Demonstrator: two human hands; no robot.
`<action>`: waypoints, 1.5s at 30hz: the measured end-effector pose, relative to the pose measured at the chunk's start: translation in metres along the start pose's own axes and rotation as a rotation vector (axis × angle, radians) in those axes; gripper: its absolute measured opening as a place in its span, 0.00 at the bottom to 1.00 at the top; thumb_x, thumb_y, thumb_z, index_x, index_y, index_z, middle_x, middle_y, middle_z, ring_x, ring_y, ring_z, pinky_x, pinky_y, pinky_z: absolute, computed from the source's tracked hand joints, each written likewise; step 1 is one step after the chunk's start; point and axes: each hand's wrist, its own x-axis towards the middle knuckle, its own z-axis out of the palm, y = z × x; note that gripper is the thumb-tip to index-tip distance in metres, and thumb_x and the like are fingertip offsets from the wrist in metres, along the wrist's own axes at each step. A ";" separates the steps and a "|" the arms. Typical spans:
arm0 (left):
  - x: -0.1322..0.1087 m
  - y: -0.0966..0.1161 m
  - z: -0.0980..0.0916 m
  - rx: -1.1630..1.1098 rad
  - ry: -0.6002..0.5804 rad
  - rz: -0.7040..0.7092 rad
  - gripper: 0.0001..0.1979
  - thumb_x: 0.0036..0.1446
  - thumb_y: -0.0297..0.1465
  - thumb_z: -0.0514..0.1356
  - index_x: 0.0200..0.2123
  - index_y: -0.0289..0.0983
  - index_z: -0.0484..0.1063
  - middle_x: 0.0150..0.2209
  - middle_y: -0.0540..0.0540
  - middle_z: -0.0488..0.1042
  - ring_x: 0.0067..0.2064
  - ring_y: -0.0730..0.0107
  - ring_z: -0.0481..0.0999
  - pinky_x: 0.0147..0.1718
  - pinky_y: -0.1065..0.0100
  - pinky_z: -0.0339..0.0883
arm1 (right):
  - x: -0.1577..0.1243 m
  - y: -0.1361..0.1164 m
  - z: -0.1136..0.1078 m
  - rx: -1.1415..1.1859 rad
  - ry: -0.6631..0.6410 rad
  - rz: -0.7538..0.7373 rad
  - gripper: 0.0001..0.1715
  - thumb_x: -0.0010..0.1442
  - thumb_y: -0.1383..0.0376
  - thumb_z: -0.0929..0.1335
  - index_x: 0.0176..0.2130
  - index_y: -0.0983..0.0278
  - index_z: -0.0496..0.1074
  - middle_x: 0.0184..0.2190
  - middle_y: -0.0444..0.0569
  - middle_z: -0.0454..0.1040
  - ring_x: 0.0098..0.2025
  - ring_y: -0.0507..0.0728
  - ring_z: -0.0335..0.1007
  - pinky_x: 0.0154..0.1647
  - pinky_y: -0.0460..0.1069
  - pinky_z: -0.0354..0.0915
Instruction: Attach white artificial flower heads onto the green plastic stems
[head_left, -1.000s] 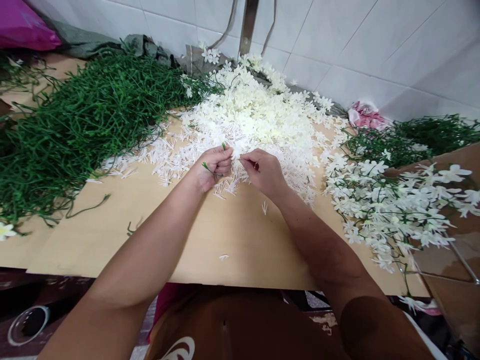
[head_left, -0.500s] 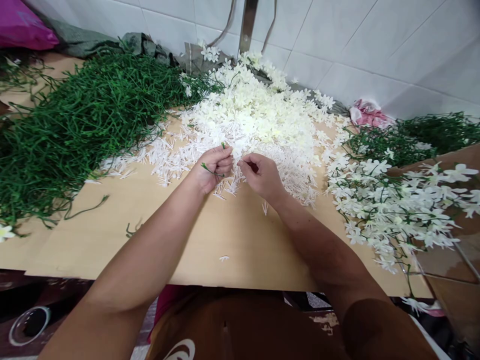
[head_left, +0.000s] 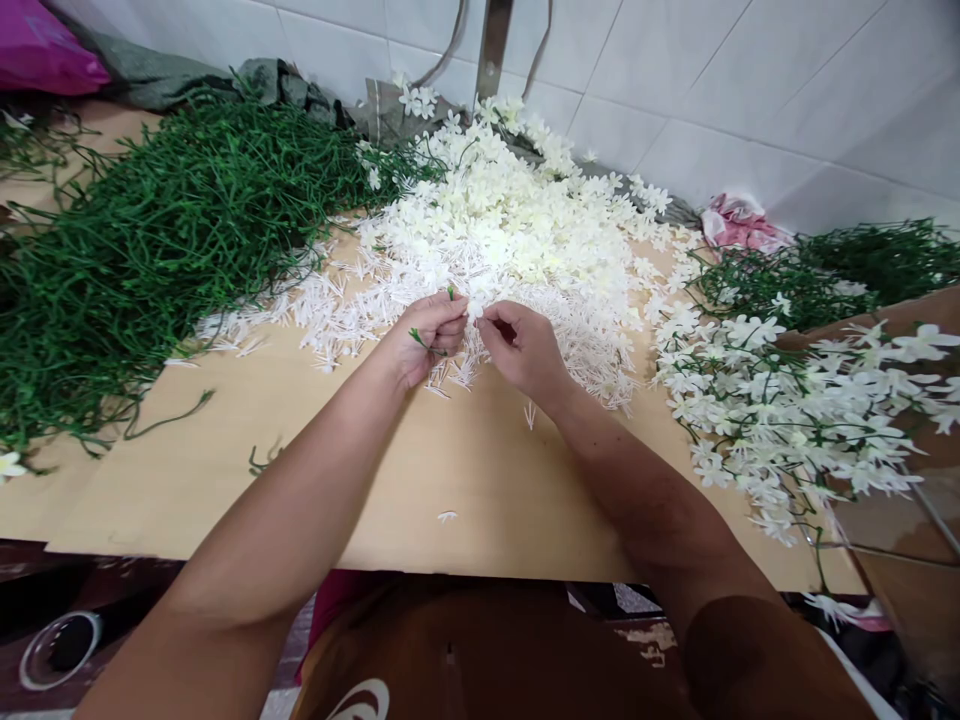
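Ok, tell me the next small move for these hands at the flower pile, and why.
Probably bring the right hand a touch left and press its white flower piece onto the green stem tip showing above the left hand. The pinching fingertips nearly meet there, the stem tip looks bare, and the loose flower pile lies just behind.

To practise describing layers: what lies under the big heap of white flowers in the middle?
The white flower heap rests on the tan board, bare nearer the hands. The board beneath the heap is covered, so nothing there can be seen.
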 end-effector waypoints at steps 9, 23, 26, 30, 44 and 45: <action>0.000 0.001 0.000 -0.008 0.020 0.023 0.14 0.50 0.26 0.62 0.23 0.37 0.57 0.14 0.61 0.47 0.14 0.88 0.45 0.14 0.80 0.39 | -0.001 0.001 -0.004 -0.069 -0.002 -0.175 0.08 0.59 0.67 0.62 0.28 0.63 0.64 0.24 0.44 0.64 0.27 0.50 0.57 0.30 0.48 0.58; -0.002 0.001 0.005 0.136 0.078 0.058 0.10 0.47 0.26 0.64 0.24 0.35 0.63 0.15 0.60 0.51 0.16 0.87 0.48 0.15 0.80 0.41 | -0.003 -0.002 -0.005 -0.080 0.038 0.005 0.08 0.54 0.69 0.62 0.24 0.61 0.60 0.19 0.39 0.58 0.23 0.48 0.52 0.27 0.47 0.54; -0.003 0.001 0.007 0.179 0.105 0.058 0.09 0.47 0.25 0.63 0.25 0.36 0.63 0.14 0.59 0.52 0.16 0.86 0.49 0.15 0.80 0.42 | -0.002 -0.002 -0.004 -0.071 0.020 -0.021 0.07 0.54 0.68 0.62 0.25 0.61 0.60 0.19 0.39 0.59 0.23 0.48 0.52 0.28 0.47 0.54; -0.004 0.001 0.008 0.223 0.119 0.072 0.07 0.50 0.24 0.60 0.25 0.36 0.63 0.14 0.58 0.54 0.15 0.85 0.50 0.15 0.79 0.42 | -0.002 -0.002 -0.004 -0.057 -0.002 -0.099 0.07 0.55 0.69 0.62 0.25 0.62 0.60 0.20 0.40 0.59 0.24 0.48 0.53 0.29 0.47 0.55; -0.002 -0.003 0.003 0.382 0.146 0.335 0.03 0.49 0.24 0.64 0.28 0.35 0.72 0.20 0.54 0.61 0.21 0.81 0.53 0.19 0.74 0.46 | -0.002 0.001 -0.007 -0.072 -0.003 -0.023 0.11 0.54 0.69 0.62 0.23 0.61 0.55 0.19 0.39 0.56 0.23 0.48 0.50 0.27 0.47 0.52; -0.002 -0.003 0.003 0.395 0.144 0.346 0.04 0.49 0.23 0.64 0.27 0.35 0.72 0.21 0.54 0.61 0.21 0.81 0.54 0.20 0.74 0.47 | -0.002 0.001 -0.007 -0.074 -0.002 -0.027 0.11 0.54 0.69 0.62 0.23 0.61 0.55 0.19 0.39 0.55 0.23 0.48 0.50 0.27 0.47 0.52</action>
